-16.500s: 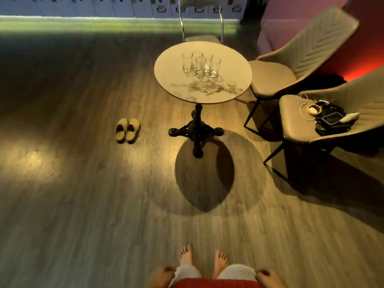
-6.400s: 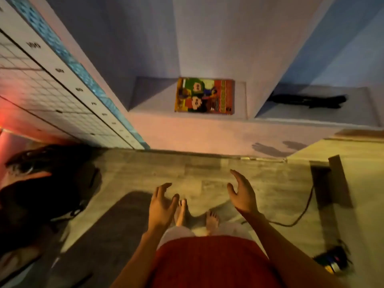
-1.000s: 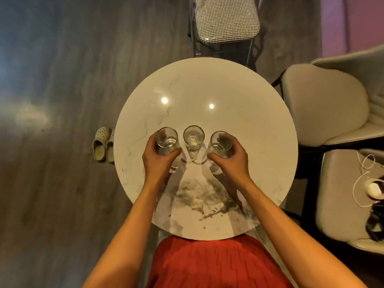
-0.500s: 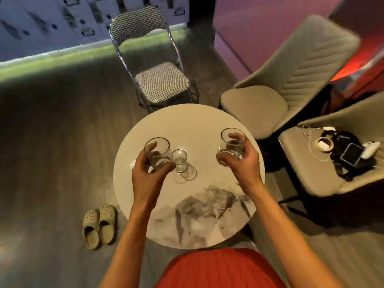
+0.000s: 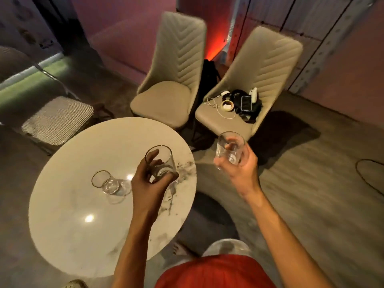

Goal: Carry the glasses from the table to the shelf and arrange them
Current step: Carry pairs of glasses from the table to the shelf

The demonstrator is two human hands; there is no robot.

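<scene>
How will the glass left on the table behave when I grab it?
The glass is clear and thin-walled, so probably fragile and light. It looks empty, so nothing should spill. Smooth sides may be slippery; it is tall for its base on a polished table, so a sideways nudge could tip it. Grip around the body.

- Glasses (image 5: 105, 181): clear, glossy glass.
- Counter (image 5: 68, 196): polished, marble-like top, glossy with light spots.
- Chairs (image 5: 166, 94): beige stitched upholstery, matt.
- Floor (image 5: 311, 183): wood-look planks.
</scene>
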